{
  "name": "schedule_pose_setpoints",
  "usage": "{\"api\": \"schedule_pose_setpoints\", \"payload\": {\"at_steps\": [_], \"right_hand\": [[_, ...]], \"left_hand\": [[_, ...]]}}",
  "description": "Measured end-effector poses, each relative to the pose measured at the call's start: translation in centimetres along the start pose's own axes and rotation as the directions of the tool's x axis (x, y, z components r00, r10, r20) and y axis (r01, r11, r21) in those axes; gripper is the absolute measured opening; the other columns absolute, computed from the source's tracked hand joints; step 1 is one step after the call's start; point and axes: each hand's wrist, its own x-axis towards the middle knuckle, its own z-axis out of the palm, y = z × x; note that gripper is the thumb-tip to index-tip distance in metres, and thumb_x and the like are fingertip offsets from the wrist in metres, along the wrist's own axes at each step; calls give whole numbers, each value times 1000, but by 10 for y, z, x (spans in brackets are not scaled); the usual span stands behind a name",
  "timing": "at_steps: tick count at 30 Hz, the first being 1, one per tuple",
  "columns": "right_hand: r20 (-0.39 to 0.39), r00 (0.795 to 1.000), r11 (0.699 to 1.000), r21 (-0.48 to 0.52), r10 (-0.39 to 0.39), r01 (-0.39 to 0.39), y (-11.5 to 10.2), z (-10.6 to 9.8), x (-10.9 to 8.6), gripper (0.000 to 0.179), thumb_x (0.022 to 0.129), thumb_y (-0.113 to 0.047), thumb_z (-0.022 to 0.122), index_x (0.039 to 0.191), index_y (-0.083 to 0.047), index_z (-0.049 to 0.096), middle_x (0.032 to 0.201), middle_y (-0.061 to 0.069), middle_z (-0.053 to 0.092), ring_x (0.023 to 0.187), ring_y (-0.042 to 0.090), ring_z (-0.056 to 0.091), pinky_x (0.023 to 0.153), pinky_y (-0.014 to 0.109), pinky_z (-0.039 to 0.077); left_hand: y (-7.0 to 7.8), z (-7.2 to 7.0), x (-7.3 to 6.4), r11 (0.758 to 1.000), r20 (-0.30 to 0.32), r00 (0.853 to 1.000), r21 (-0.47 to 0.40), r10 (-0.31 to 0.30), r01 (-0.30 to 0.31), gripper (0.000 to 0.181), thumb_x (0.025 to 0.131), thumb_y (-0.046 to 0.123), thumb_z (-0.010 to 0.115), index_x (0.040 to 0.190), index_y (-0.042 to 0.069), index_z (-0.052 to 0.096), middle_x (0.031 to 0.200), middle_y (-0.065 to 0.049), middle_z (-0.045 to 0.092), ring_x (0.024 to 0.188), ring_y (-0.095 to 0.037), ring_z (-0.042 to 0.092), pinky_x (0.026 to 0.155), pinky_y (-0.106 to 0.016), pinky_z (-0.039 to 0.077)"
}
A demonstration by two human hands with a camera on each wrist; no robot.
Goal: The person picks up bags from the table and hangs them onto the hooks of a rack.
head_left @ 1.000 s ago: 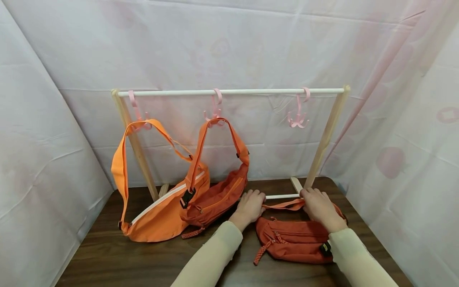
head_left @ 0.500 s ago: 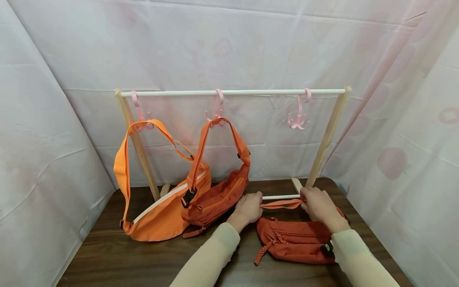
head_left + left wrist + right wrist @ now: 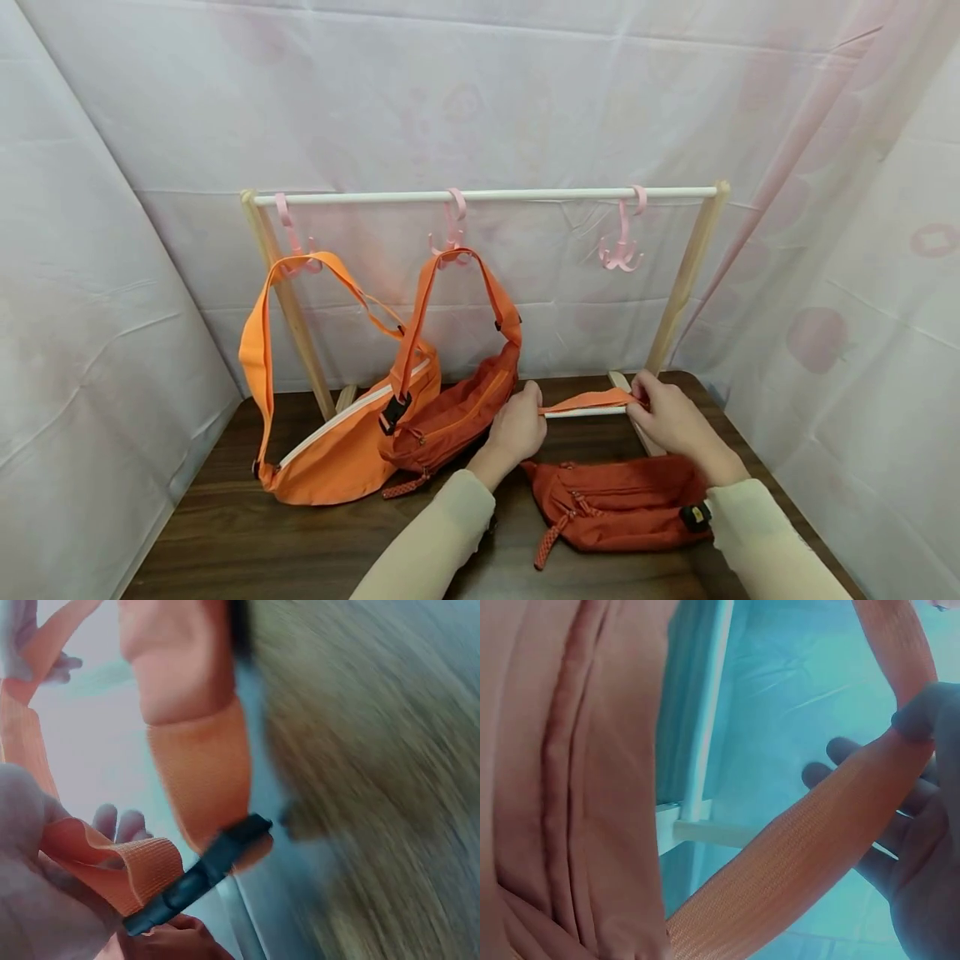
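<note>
A rust-red waist bag (image 3: 622, 504) lies at the front right of the table, its zips facing up. My left hand (image 3: 517, 429) and right hand (image 3: 675, 421) hold its orange strap (image 3: 588, 401), stretched between them above the bag. In the left wrist view, the strap loops through my left hand (image 3: 45, 885) beside a black buckle (image 3: 199, 877). In the right wrist view, my right hand (image 3: 930, 817) pinches the strap (image 3: 795, 855) between thumb and fingers, with the bag (image 3: 615, 780) alongside.
A white rail (image 3: 525, 195) on wooden posts carries three pink hooks. An orange bag (image 3: 337, 458) hangs from the left hook, a rust bag (image 3: 457, 408) from the middle one. The right hook (image 3: 621, 246) bears nothing. A white lower bar (image 3: 558, 415) runs behind the strap.
Both hands have raised the strap, which now crosses in front of the lower bar. The right hand has shifted up a little, and the bag's right end with its buckle shows more.
</note>
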Motion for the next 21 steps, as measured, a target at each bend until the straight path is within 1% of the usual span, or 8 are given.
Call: {"api": "schedule_pose_setpoints", "payload": {"at_steps": [3, 6, 8, 10, 13, 16, 18, 21], "right_hand": [[-5, 1000, 998, 56, -3, 4, -6, -5, 2, 17, 104, -6, 55, 94, -12, 43, 65, -1, 37, 51, 11, 33, 52, 29, 31], [-14, 1000, 992, 130, -7, 9, -10, -10, 3, 17, 104, -4, 53, 94, -11, 41, 67, -1, 39, 51, 12, 34, 51, 29, 32], [-13, 1000, 984, 178, -4, 6, -14, -14, 4, 17, 105, -4, 52, 95, -11, 41, 69, 1, 45, 54, 13, 41, 51, 30, 36], [-7, 1000, 976, 217, 5, -3, -18, -18, 5, 16, 106, -5, 51, 96, -10, 40, 71, 3, 51, 58, 15, 49, 52, 31, 39], [1, 1000, 967, 253, 11, -11, -24, -25, 5, 14, 107, -6, 51, 97, -10, 41, 75, 7, 58, 60, 18, 56, 52, 32, 42], [-11, 1000, 967, 255, 3, 0, -29, -32, 6, 14, 107, -8, 54, 99, -11, 44, 71, 5, 53, 54, 17, 49, 51, 31, 40], [-20, 1000, 967, 253, -9, 14, -31, -37, 6, 13, 107, -10, 56, 100, -12, 45, 70, 3, 48, 54, 15, 47, 52, 31, 40], [-34, 999, 967, 249, -40, 47, -34, -44, 7, 13, 107, -12, 60, 102, -12, 48, 69, 0, 48, 54, 14, 48, 52, 31, 42]], "left_hand": [[2, -7, -2, 990, 10, 1000, -142, -10, 12, 24, 96, -2, 63, 114, 13, 55, 68, 1, 53, 50, -13, 45, 49, -29, 37], [4, -13, -3, 964, 11, 1000, -267, 4, -1, 30, 97, -4, 61, 123, 12, 60, 77, 3, 57, 49, -12, 44, 50, -27, 38], [6, -18, -4, 943, 5, 1000, -333, 20, -18, 30, 98, -3, 62, 125, 10, 62, 84, 4, 59, 50, -10, 46, 51, -27, 40], [7, -23, -5, 925, 9, 999, -380, 31, -25, 26, 101, 3, 64, 126, 11, 64, 80, 3, 60, 49, -10, 45, 50, -27, 40], [10, -30, -8, 912, 10, 999, -409, 39, -31, 21, 105, 21, 68, 125, 15, 66, 73, 4, 59, 49, -11, 44, 49, -27, 39], [14, -37, -10, 914, -1, 999, -402, 47, -43, 24, 106, 40, 68, 119, 20, 69, 68, 5, 56, 48, -11, 43, 50, -28, 37], [16, -42, -11, 920, -16, 998, -387, 57, -58, 26, 107, 45, 64, 113, 21, 70, 67, 6, 53, 48, -11, 42, 50, -28, 36], [20, -51, -13, 929, -38, 997, -360, 74, -82, 31, 108, 49, 58, 104, 20, 69, 63, 6, 47, 47, -11, 39, 48, -28, 34]]}}
